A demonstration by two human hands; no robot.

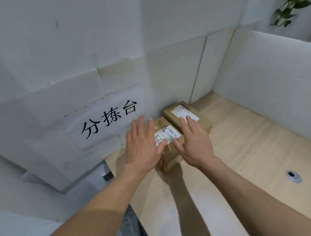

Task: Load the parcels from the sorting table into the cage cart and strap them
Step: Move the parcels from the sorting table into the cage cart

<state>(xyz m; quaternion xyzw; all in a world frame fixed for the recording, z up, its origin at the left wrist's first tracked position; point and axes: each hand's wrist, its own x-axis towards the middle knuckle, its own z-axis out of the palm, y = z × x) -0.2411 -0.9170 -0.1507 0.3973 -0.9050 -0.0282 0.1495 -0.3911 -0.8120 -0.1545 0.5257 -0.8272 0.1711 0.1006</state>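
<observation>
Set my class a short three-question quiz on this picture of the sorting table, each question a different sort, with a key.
1. How many parcels lie on the table? A one, B two, C four.
2. True or false: the left hand and the right hand are both open, fingers straight.
3. Fill in: the paper sign is to the ___ of the parcels.
Key: 1 B; 2 true; 3 left.

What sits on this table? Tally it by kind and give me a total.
Cardboard parcels: 2, the near parcel and the far parcel
Metal grommet set in the tabletop: 1
Total: 3
</observation>
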